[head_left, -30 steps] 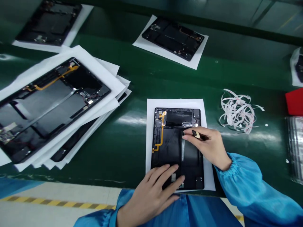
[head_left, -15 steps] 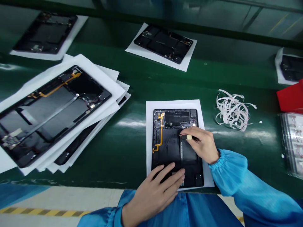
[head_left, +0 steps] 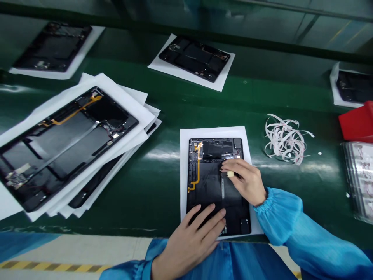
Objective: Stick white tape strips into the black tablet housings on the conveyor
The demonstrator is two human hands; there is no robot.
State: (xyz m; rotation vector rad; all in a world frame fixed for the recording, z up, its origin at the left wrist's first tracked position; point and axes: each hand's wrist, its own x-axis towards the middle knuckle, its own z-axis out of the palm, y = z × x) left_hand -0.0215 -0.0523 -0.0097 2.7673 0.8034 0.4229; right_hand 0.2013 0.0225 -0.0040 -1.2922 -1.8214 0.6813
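An opened tablet housing (head_left: pixel 210 182) with an orange flex cable (head_left: pixel 198 167) lies on a white sheet (head_left: pixel 184 155) at the bench's front edge. My left hand (head_left: pixel 194 237) rests flat on its lower left part, fingers spread. Over the middle right of the housing, my right hand (head_left: pixel 246 179) pinches a small black part with a cream-coloured block (head_left: pixel 230 174). Its exact kind is too small to make out. The fingers partly cover this part and the housing beneath, and I cannot tell whether the part touches the housing.
Left of me is a stack of tablet housings (head_left: pixel 70 140) interleaved with white sheets. More housings lie farther back, one at the centre (head_left: pixel 195 58). To the right are curled white strips (head_left: pixel 285 140), a red bin (head_left: pixel 357 122) and stacked clear trays (head_left: pixel 359 179).
The camera view has shifted slightly. My right hand stays over nearly the same spot, its fingers and the small part slightly shifted. My left hand remains flat on the housing.
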